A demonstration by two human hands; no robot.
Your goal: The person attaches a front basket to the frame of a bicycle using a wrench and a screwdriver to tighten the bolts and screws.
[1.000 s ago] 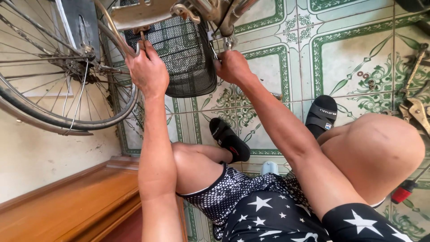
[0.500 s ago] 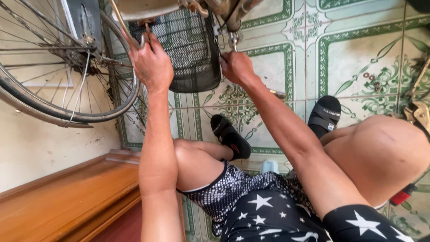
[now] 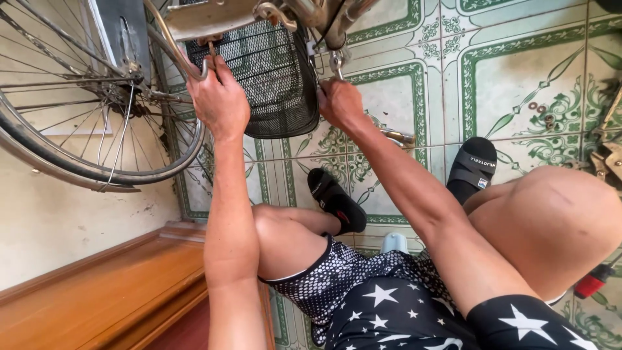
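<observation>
- We find the work in hand at the front of a bicycle, under its black wire basket — nothing has visibly come off, so we judge it mid-way at most.
- Our left hand is clenched on a thin metal stay beside the basket.
- Our right hand is closed around a small fitting below the basket's bracket; what the fingers pinch we cannot tell.
- The spoked wheel stands at the left — still mounted.
- The surface is a green-patterned tile floor; small loose parts lie near its right edge.
- A pale wall and a wooden ledge border the floor's left edge.
</observation>
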